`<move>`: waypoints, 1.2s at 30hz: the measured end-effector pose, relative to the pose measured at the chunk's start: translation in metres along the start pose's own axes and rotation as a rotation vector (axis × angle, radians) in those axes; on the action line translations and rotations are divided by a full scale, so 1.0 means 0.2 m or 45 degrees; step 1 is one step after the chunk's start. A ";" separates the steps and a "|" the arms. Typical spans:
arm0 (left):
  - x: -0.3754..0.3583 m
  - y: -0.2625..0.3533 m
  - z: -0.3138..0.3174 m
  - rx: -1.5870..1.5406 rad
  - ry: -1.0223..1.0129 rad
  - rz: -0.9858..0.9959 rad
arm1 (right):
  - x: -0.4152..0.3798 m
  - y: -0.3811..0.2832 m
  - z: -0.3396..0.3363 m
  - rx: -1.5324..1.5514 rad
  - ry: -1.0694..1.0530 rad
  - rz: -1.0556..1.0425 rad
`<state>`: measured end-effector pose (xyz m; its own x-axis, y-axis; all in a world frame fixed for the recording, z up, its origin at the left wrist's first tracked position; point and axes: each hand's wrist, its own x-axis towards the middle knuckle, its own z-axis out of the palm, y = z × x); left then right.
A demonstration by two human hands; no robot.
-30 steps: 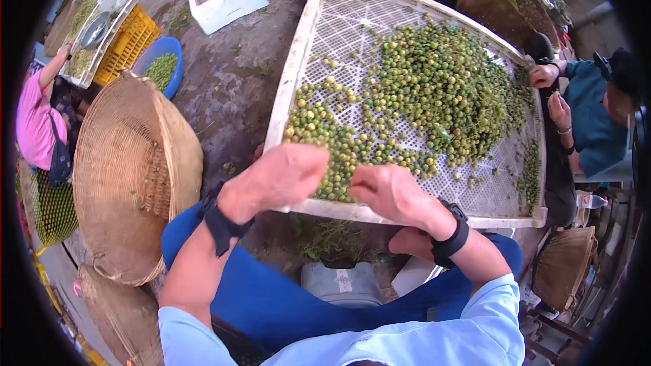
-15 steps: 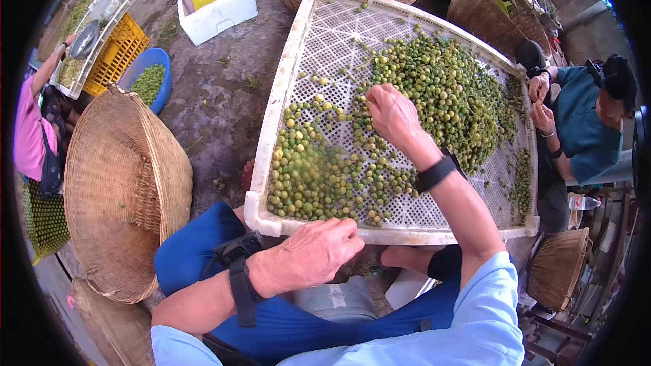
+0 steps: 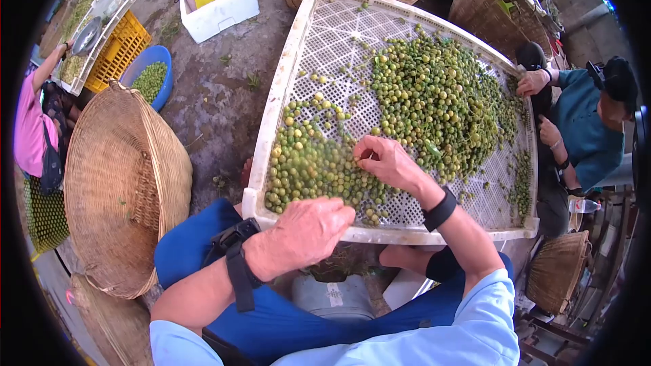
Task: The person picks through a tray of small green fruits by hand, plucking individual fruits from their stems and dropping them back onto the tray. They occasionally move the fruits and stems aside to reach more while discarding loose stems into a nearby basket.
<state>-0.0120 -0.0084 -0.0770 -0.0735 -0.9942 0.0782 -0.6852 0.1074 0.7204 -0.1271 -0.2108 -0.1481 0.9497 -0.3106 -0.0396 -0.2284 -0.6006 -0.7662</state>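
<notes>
A white mesh tray point(image 3: 325, 41) lies in front of me, with many small green and yellowish round fruits point(image 3: 434, 88) in a large heap on the right and a looser group on the left. Over the lower middle of the tray is my right hand point(image 3: 390, 163), its thumb and forefinger pinched together among the fruits; what they hold is too small to name. My left hand point(image 3: 305, 230) is at the tray's near edge, back up and fingers curled together. Anything under its fingers is hidden.
Left are a large wicker basket point(image 3: 112, 190), a blue basin point(image 3: 163, 95) of fruits and a person in pink point(image 3: 34, 129). Behind stands a white foam box point(image 3: 220, 17). A person in teal point(image 3: 590, 129) sits at the tray's right edge.
My right hand has moved down and towards me, from the heap's left edge to the near group. My left hand has shifted slightly left and up. The person in teal has parted their hands.
</notes>
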 end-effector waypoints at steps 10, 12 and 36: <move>0.07 -0.04 -0.02 -0.024 -0.022 -0.482 | -0.15 -0.01 -0.01 1.024 0.214 0.658; 0.07 -0.05 -0.01 0.007 0.015 -0.437 | -0.16 -0.02 -0.03 1.004 0.244 0.661; 0.10 -0.18 -0.01 -0.166 0.339 -0.534 | 0.00 -0.30 0.05 0.116 0.337 0.103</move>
<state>0.0121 -0.0323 -0.1006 0.3870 -0.9190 -0.0752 -0.5186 -0.2844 0.8063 -0.1113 -0.1674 -0.1088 0.8376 -0.5433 0.0570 -0.2693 -0.5015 -0.8222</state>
